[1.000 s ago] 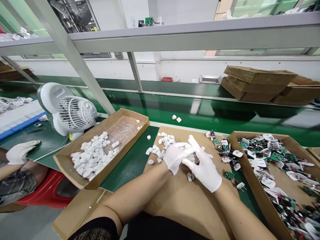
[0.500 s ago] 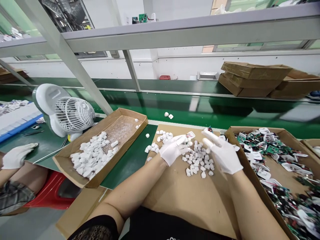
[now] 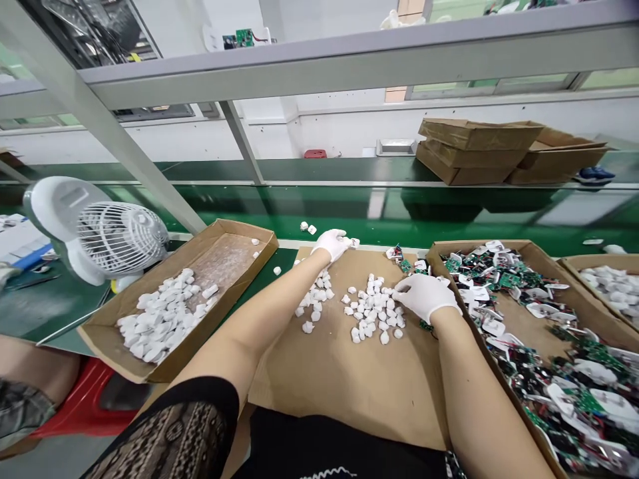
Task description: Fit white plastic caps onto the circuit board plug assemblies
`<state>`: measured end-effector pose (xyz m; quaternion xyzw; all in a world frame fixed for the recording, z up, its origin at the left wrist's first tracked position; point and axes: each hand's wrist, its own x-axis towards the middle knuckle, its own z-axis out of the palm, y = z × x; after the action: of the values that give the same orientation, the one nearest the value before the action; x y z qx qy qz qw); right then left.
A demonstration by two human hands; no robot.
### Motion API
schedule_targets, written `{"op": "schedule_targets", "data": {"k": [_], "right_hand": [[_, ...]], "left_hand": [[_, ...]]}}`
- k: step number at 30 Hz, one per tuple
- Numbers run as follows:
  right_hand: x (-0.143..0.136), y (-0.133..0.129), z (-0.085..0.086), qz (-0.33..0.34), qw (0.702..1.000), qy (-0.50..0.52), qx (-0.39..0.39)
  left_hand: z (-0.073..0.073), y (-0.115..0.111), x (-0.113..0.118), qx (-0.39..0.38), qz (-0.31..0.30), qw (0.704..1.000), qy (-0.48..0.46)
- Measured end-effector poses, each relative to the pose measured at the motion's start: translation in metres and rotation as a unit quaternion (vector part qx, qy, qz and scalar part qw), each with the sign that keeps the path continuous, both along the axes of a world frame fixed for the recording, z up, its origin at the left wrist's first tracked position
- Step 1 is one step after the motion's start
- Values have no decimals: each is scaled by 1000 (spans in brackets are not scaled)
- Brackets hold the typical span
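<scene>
My left hand (image 3: 331, 246), in a white glove, reaches to the far edge of the cardboard sheet (image 3: 349, 379). Its thumb and fingers are closed on a small white plastic piece (image 3: 354, 243). My right hand (image 3: 424, 296), also gloved, is at the right side of a pile of small white pieces (image 3: 372, 306). Its fingertips are pinched together there; whatever is between them is too small to make out. A second cluster of white pieces (image 3: 315, 296) lies below my left wrist, partly covered by the forearm. Small circuit boards with wires (image 3: 398, 254) lie beyond my right hand.
On the left, a cardboard tray (image 3: 227, 313) holds many white pieces, with a white fan (image 3: 117, 233) beside it. A cardboard box (image 3: 524, 249) of circuit boards stands on the right. Farther right is another box of white parts (image 3: 612, 283). A shelf beam (image 3: 349, 70) crosses overhead.
My left hand has moved from the pile to the sheet's far edge, holding a white piece. My right hand, open before, has come down and pinched at the pile's right side. The view has turned right.
</scene>
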<state>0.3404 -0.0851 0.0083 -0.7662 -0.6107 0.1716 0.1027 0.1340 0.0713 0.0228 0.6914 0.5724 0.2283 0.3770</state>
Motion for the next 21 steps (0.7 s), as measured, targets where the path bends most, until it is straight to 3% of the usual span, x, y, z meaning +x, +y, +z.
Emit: {"op": "schedule_targets", "data": {"k": [4,8,12,16,21], "right_hand": [[-2,0,5,-30,998,-1,53],[-7,2,5,-35,994,25,103],[-11,5,2,-37,988,58,138],[-13,6,1,-38,984,77,159],[-15,6,1,-29,982,91,161]], "left_hand": [[2,37,18,-1,14,995,99],[12,44,17,19,24,981,190],[22,18,-5,81,-71,966,236],[21,-18,-39,86,-200,937,274],[22,-40,-59,98,-268,894,345]]}}
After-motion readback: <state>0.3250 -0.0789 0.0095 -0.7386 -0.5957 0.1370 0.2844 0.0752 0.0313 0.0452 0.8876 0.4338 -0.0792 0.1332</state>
